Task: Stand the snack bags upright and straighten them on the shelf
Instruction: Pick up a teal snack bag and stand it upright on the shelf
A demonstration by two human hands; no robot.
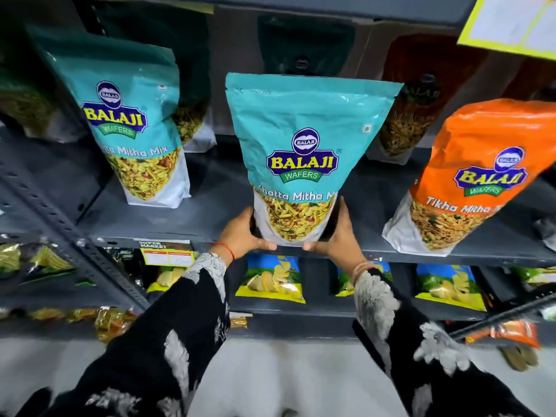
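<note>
A teal Khatta Mitha Mix bag (304,139) stands upright at the front middle of the grey shelf (210,206). My left hand (240,233) grips its lower left corner and my right hand (340,236) grips its lower right corner, thumbs under the bottom edge. A second teal bag (129,121) stands upright to the left. An orange Tikha Mitha bag (472,176) leans to the right on the right side. More bags stand in shadow behind, a teal one (304,43) and a dark orange one (415,100).
A slotted metal upright (60,218) borders the shelf on the left. Below, a lower shelf holds yellow-and-blue chip bags (273,278) and price labels (168,257). A yellow sign (511,22) hangs at the top right. The light floor (270,371) lies beneath.
</note>
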